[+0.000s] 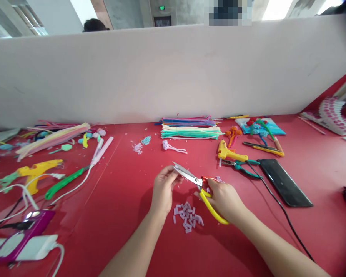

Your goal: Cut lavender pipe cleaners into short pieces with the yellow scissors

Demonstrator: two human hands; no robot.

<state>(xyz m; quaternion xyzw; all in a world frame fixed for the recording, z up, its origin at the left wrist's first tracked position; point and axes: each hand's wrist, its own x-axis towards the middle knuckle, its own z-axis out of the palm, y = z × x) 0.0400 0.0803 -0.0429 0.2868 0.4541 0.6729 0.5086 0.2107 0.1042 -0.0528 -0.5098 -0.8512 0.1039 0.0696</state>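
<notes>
My right hand (225,200) is closed around the handles of a pair of scissors (198,181), one loop yellow and the other red. The metal blades point to the upper left and stand slightly apart. At their tips my left hand (164,188) pinches a small pale-purple piece (176,167), mostly covered by fingers and blades. On the red table just below the hands lies a pile of short pale-purple cut pieces (187,217). A few more such pieces (218,179) lie beside my right hand, partly hidden by it.
Pipe cleaner bundles (192,132) lie by the white partition (161,77). To the right are a yellow glue gun (230,154), green-handled pliers (245,167) and a black phone (285,182). Leftward lie another glue gun (37,171), a pink hair straightener (102,150) and a purple power strip (31,231).
</notes>
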